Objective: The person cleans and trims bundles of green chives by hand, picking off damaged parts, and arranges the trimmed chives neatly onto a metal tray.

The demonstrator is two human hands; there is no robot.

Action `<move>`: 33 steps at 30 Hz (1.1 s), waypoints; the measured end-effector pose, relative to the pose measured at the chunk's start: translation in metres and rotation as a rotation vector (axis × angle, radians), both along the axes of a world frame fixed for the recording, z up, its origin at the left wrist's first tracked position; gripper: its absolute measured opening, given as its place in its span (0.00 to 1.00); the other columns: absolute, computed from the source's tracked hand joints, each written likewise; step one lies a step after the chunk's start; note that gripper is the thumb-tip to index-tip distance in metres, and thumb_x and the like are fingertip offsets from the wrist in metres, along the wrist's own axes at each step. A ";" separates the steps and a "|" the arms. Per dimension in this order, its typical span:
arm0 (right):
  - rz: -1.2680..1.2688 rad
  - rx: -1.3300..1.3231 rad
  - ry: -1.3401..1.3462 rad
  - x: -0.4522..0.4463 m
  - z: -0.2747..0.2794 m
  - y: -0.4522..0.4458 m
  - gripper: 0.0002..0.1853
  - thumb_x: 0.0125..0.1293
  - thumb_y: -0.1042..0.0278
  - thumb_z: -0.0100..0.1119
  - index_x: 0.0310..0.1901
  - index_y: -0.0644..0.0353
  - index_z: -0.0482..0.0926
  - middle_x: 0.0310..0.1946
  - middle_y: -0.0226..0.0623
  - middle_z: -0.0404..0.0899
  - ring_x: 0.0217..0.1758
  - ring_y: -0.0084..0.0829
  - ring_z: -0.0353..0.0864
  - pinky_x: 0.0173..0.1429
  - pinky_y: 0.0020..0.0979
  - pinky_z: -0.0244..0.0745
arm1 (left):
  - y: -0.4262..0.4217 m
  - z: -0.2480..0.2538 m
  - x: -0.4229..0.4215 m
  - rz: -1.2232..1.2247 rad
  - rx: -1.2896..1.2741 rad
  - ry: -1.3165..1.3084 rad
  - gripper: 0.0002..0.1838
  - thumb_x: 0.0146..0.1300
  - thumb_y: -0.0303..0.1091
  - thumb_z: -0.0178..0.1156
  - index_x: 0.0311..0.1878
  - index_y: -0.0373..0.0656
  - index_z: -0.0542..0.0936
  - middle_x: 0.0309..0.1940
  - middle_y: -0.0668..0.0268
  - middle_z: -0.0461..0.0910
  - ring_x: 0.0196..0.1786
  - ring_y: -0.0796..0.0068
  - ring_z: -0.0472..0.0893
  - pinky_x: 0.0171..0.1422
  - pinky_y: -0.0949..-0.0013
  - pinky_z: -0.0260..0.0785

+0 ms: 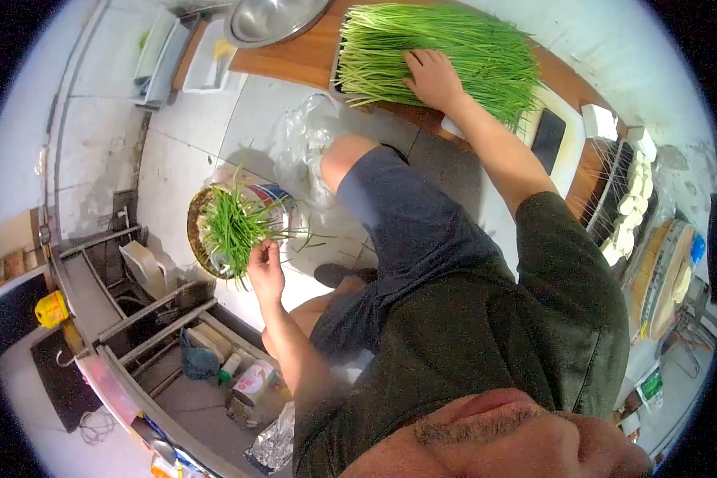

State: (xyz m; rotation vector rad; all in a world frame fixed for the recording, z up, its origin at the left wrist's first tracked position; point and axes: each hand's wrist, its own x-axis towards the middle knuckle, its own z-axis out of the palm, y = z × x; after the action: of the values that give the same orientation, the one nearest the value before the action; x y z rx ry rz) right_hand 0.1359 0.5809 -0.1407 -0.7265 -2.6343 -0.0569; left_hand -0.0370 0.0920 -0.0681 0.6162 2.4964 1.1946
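Observation:
My right hand [436, 77] lies palm down on a thick layer of long garlic chives [478, 48], its fingers partly spread. The chives fill a dark-edged tray [336, 78] on the wooden table and hang over its front edge. Low on the left, the fingers of my left hand [265, 269] are curled together against loose green garlic chives [235, 231]. These chives are heaped in a bucket [277, 195] on the floor, and a few thin blades stick out past my fingers. How many blades the hand grips is too small to make out.
On the table [303, 60] are a metal bowl [271, 20], a white bin [211, 60] and a phone [548, 135] on a pale board. A clear plastic bag [299, 131] lies by my knee. A metal rack [155, 334] with bottles stands lower left.

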 end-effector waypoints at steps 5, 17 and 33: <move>0.006 0.026 -0.022 -0.004 0.000 0.007 0.29 0.61 0.54 0.65 0.61 0.59 0.73 0.55 0.43 0.77 0.60 0.44 0.75 0.60 0.45 0.72 | 0.003 0.012 0.008 0.031 -0.098 0.004 0.14 0.70 0.34 0.61 0.49 0.31 0.80 0.38 0.62 0.84 0.42 0.77 0.81 0.49 0.73 0.73; 0.036 0.091 -0.039 -0.015 -0.010 0.010 0.13 0.59 0.70 0.58 0.47 0.58 0.77 0.43 0.41 0.78 0.51 0.42 0.78 0.54 0.43 0.72 | -0.005 0.000 0.002 0.002 -0.076 -0.007 0.13 0.70 0.33 0.61 0.48 0.31 0.81 0.38 0.62 0.84 0.39 0.77 0.80 0.48 0.73 0.72; 0.039 0.007 0.221 -0.006 -0.013 -0.003 0.17 0.61 0.71 0.54 0.52 0.57 0.77 0.49 0.40 0.78 0.56 0.42 0.75 0.61 0.43 0.70 | 0.335 -0.009 0.114 0.006 0.561 -1.132 0.12 0.68 0.34 0.58 0.50 0.39 0.75 0.43 0.63 0.78 0.46 0.66 0.78 0.44 0.60 0.72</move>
State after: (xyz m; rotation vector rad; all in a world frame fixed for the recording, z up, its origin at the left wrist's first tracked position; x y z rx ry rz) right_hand 0.1303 0.5775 -0.1534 -0.6397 -2.4350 0.0245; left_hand 0.0772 0.4273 -0.0769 -0.0227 1.2265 1.6222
